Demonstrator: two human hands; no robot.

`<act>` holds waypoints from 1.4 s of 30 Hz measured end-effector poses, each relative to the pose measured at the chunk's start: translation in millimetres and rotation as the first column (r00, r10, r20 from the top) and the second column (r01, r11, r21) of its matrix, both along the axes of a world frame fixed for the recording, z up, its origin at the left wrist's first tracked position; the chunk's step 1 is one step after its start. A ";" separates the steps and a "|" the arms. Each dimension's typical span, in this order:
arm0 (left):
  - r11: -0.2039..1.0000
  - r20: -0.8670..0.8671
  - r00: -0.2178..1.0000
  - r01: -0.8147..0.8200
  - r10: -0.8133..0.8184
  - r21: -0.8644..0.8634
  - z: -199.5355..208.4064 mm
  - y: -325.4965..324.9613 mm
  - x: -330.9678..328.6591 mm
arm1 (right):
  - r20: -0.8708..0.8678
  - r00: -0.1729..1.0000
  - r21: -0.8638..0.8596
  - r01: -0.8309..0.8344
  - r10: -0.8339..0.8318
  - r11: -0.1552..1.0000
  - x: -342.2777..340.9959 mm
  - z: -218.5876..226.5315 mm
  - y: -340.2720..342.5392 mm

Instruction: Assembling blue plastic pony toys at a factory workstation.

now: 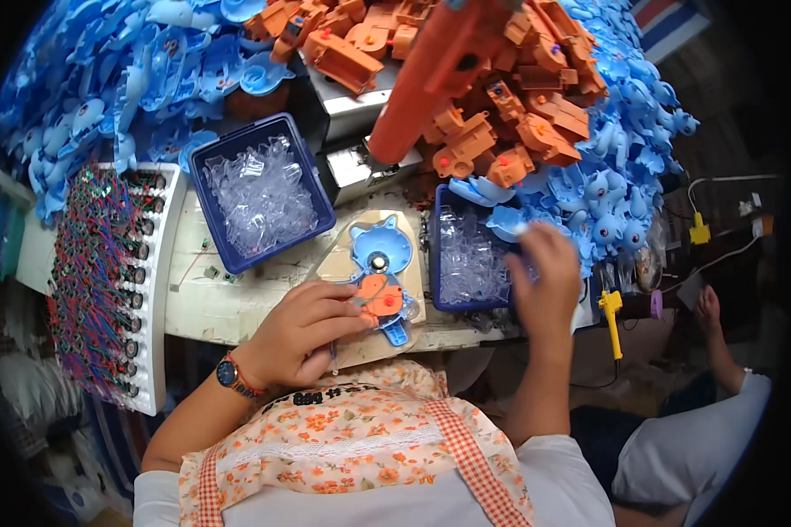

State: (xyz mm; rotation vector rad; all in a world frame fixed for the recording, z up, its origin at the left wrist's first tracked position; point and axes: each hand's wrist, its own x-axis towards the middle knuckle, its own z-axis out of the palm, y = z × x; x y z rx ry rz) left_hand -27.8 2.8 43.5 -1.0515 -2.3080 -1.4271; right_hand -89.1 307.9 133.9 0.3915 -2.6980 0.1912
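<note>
A blue animal-shaped toy shell half [383,242] lies on a pale board [334,263] in front of me, with a round metallic piece [379,263] in it. An orange plastic box [380,296] with a red dot and a thin wire sits in its lower part. My left hand [303,332] grips this box at its left side, fingertips on its edge. My right hand [549,277] is raised over the right bin's edge, thumb and forefinger apart. Its forefinger is close to a loose blue shell piece [504,223]; whether they touch is hard to see.
Clear plastic parts fill a left dark-blue bin [204,189] and a right dark-blue bin [442,303]. Blue shells [185,70] and orange boxes [545,114] are heaped behind. An orange-red tube [431,79] hangs above. Wired parts [97,290] fill a white tray at left. A co-worker's hand [708,307] shows at right.
</note>
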 end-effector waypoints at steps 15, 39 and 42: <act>0.985 0.089 0.992 -0.071 0.085 -0.155 33.0 4.6 -9.1 | 0.497 0.842 -0.338 -0.035 0.209 0.941 -66.0 32.9 103.2; 0.988 -0.010 0.996 -0.087 0.087 -0.126 22.9 2.0 -4.9 | 0.209 0.959 0.087 -0.216 0.194 0.973 -75.6 30.3 85.1; 0.992 -0.018 0.998 -0.063 0.061 -0.105 19.0 2.8 -7.9 | 0.264 0.941 -0.280 -0.133 0.210 0.951 -86.1 18.9 109.4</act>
